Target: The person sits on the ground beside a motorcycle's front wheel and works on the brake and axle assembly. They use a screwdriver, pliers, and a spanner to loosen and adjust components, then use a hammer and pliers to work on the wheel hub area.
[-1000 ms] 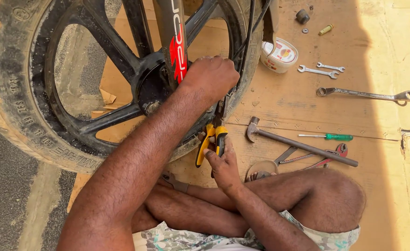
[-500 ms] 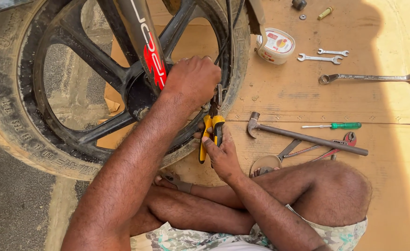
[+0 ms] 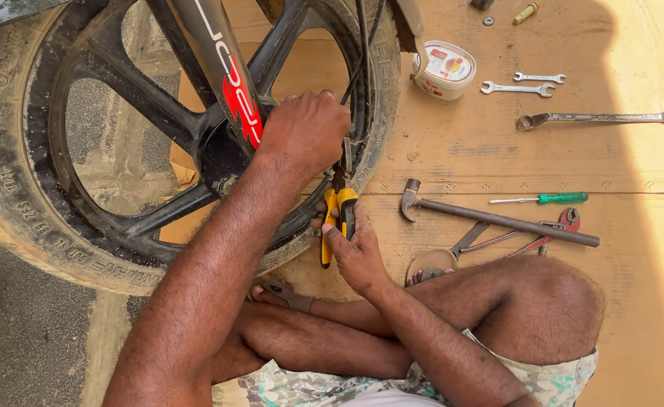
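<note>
At the centre of the view, just beside the hub of a motorcycle wheel (image 3: 121, 151), a pair of yellow-and-black-handled pliers (image 3: 338, 215) is held upright, nose up against the wheel's inner rim. The handles are gripped by the right hand (image 3: 358, 252), fingers closed around them; the left hand (image 3: 305, 132) is curled shut at the fork leg (image 3: 226, 75), though what it grips cannot be told. For this work to go well, the pliers are best kept square to the part and squeezed steadily while the other hand braces. The pliers look worn, with dark steel jaws. The wheel is black, five-spoked, with a dusty tyre. On the cardboard sheet (image 3: 498, 151) are laid a hammer (image 3: 498, 218), a green-handled screwdriver (image 3: 543, 199), red-handled pliers (image 3: 550, 230), three spanners (image 3: 603, 117) and a small round tin (image 3: 443, 69). The person's crossed legs are seen below.
</note>
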